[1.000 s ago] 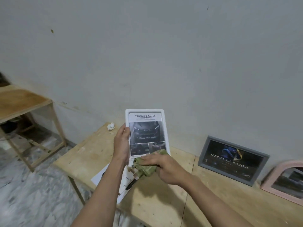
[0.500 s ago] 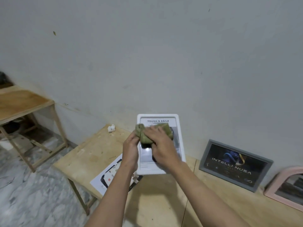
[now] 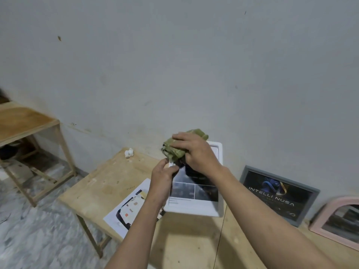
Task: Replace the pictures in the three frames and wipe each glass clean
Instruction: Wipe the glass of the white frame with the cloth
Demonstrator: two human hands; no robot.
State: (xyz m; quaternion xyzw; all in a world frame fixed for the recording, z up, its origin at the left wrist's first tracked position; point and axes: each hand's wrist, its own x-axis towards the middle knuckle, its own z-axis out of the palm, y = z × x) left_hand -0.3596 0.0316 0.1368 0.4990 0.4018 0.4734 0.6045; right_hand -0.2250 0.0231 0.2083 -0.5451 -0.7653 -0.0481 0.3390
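Note:
A white picture frame [image 3: 218, 208] with a car leaflet behind its glass is held upright above the wooden table [image 3: 186, 247]. My left hand [image 3: 162, 181] grips its left edge. My right hand [image 3: 196, 154] presses a crumpled green cloth [image 3: 174, 149] against the frame's top left corner, hiding the upper part of the picture. A grey frame [image 3: 279, 195] with a dark "Intelli Nusa" print leans on the wall to the right. A pink arched frame [image 3: 338, 224] leans further right, cut off by the image edge.
Loose printed sheets [image 3: 128, 208] lie on the table near its left edge, partly under my left forearm. A small white object [image 3: 129, 152] sits at the table's back by the wall. A second wooden table [image 3: 27, 123] stands at the far left on the marble floor.
My right hand has carried the cloth from the frame's lower edge up across the glass to its top left corner. The frame has shifted right and lower in view.

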